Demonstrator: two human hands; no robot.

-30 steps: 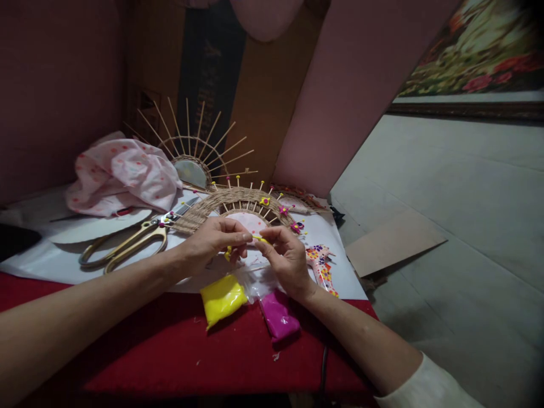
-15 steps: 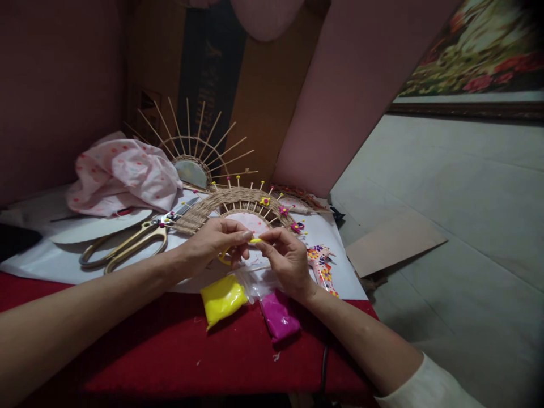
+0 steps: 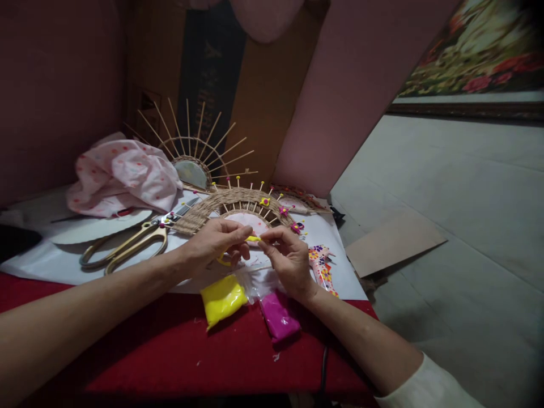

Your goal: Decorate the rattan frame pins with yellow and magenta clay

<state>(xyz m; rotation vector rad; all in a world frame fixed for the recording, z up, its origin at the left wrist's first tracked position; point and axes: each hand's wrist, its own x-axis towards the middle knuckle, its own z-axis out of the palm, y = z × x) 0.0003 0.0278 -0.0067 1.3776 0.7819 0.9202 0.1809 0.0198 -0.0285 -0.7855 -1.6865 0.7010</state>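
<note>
Between my two hands is a small strip of yellow clay (image 3: 254,238), pinched at both ends. My left hand (image 3: 227,241) grips one end between thumb and fingers; my right hand (image 3: 287,258) pinches the other. Just behind them stands a woven twine half-ring (image 3: 204,208) on sticks, with yellow and pink clay balls on the tips and clay flowers (image 3: 265,202) along its right side. A pink dotted half-disc (image 3: 242,220) sits within it, partly hidden by my hands. Below lie a bag of yellow clay (image 3: 223,300) and a bag of magenta clay (image 3: 280,318).
Gold-handled scissors (image 3: 136,243) lie left of my hands, near a crumpled dotted cloth (image 3: 125,175). A second stick fan (image 3: 191,170) stands behind. At right is a flower-patterned piece (image 3: 323,269). White paper (image 3: 346,277) covers part of the red tabletop (image 3: 170,351).
The yellow clay shows a little longer between my fingertips, and my left fingers have shifted slightly. Everything else stays in place.
</note>
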